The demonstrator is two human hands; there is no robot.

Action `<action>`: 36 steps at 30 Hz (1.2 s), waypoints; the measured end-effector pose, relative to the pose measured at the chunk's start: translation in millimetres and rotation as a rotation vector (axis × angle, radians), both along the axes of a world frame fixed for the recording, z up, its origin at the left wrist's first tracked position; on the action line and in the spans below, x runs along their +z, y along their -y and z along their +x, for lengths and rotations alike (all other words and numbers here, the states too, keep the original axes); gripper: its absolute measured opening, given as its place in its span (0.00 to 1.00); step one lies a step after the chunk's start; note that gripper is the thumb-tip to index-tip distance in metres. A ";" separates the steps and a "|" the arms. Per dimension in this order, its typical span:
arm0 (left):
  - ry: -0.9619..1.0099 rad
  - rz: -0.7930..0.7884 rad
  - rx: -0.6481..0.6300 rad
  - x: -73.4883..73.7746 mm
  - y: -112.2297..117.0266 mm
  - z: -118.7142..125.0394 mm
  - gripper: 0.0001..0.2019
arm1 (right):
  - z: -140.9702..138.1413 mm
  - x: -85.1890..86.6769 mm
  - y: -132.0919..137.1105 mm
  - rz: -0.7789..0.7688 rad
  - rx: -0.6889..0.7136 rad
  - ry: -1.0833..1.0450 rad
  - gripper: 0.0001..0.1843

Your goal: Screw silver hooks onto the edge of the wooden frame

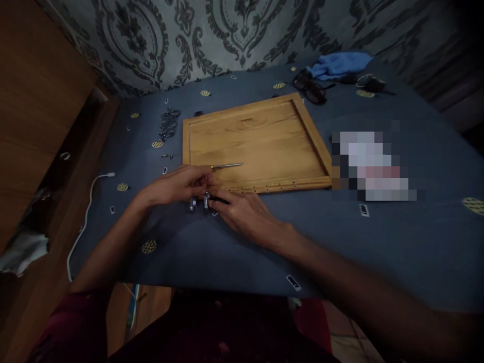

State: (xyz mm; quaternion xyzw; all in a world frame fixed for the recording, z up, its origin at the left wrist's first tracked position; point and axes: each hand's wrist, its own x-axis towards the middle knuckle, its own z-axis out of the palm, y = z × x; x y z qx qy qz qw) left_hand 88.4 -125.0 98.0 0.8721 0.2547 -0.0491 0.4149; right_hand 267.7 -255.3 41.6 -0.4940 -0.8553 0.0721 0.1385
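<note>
A shallow wooden tray (264, 113) with raised edges lies on a blue cloth-covered table (378, 242). A thin metal rod with a yellow tip (227, 165) rests inside it near the front left corner. My left hand (177, 184) sits at that corner with its fingers curled over small metal parts. My right hand (245, 214) lies just in front of the tray edge, fingers pinched on a small dark piece next to two small metal rings (199, 202). What exactly each hand grips is hard to make out.
A pile of small metal hardware (168, 123) lies left of the tray. Dark glasses (312, 88), a blue cloth (340, 64) and a small device (372, 83) sit at the far right. A white cable (88, 201) runs off the table's left edge beside wooden furniture (34, 101).
</note>
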 end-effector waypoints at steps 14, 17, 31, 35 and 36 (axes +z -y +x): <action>-0.008 0.002 0.004 0.7 -1.2 -0.1 0.12 | -1.4 -0.3 -0.3 0.015 0.005 -0.023 0.17; -0.005 -0.025 0.009 0.1 -1.6 -0.1 0.12 | -1.2 0.2 -0.6 0.005 -0.002 -0.007 0.17; -0.024 0.029 -0.016 -4.5 -2.4 2.0 0.08 | -0.7 1.5 0.4 0.016 0.001 -0.026 0.16; -0.020 0.014 -0.016 -5.3 -2.3 2.8 0.08 | -0.7 1.9 0.2 0.001 0.005 -0.025 0.15; -0.027 0.021 -0.010 -4.2 -1.9 2.0 0.09 | -0.8 1.9 0.2 -0.002 0.005 -0.025 0.16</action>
